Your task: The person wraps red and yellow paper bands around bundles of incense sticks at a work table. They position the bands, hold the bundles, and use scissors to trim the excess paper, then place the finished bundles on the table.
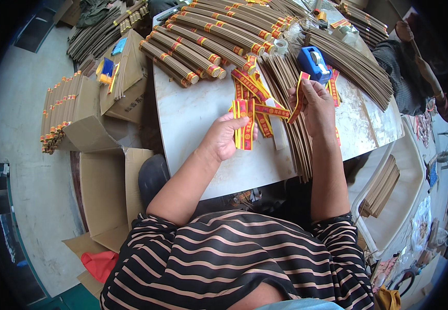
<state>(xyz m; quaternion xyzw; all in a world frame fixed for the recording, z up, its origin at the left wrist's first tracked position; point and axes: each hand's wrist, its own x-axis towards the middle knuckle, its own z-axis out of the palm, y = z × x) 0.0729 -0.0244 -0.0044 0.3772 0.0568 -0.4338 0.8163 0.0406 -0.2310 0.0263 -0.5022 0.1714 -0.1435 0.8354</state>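
Between its thumb and fingers, my left hand (221, 136) grips a small stack of red and yellow paper label strips (244, 135). My right hand (317, 107) pinches the upper end of a single label strip (297, 105), which hangs slightly bent. More loose labels (251, 84) lie crossed on the white table (193, 160) just beyond my hands. Under and beside the right hand runs a row of loose brown incense sticks (301, 155). A blue tape dispenser (314, 66) stands just past that hand.
Wrapped incense bundles (211, 41) are piled at the table's far side. A larger heap of loose sticks (353, 64) lies at the far right. Open cardboard boxes (102, 194) stand on the left. On the right are a white tub (407, 206) and another person's arm (430, 77).
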